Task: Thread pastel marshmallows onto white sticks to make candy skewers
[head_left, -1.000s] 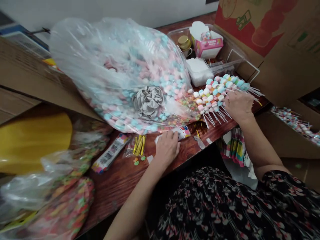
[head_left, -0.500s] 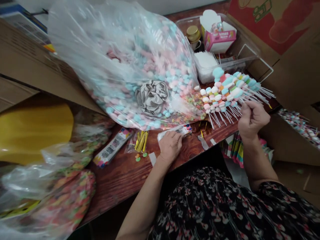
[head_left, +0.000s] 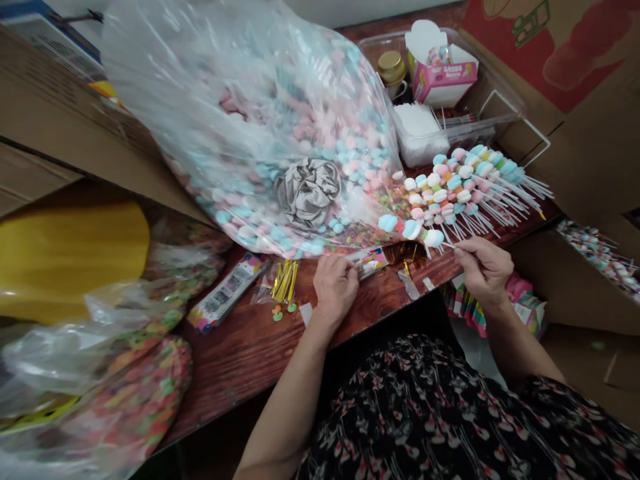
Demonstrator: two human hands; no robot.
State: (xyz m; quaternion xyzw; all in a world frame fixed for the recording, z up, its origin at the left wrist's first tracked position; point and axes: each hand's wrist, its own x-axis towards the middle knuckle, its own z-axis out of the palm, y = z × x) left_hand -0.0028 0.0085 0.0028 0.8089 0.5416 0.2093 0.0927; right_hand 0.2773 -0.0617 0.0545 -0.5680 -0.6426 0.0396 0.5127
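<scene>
My right hand (head_left: 483, 267) is closed on the white stick of a marshmallow skewer (head_left: 410, 228) with blue, pink and white pieces, held level over the table's front edge and pointing left. My left hand (head_left: 335, 285) rests on the wooden table (head_left: 250, 347), its fingers curled and pinching the end of a small printed wrapper packet (head_left: 369, 260). Behind the skewer lies a pile of finished marshmallow skewers (head_left: 463, 187). A huge clear bag of pastel marshmallows (head_left: 270, 127) fills the middle of the table.
Gold twist ties (head_left: 284, 280) and a flat printed packet (head_left: 227, 292) lie left of my left hand. A clear tray (head_left: 500, 100) holds a pink box (head_left: 443, 63) and a gold-lidded jar (head_left: 391, 67). Cardboard boxes (head_left: 590, 133) stand at right, candy bags (head_left: 125, 400) at lower left.
My right hand left the skewer pile, drew one skewer out and brought it down and left toward my left hand. My left hand's fingers curled onto the packet.
</scene>
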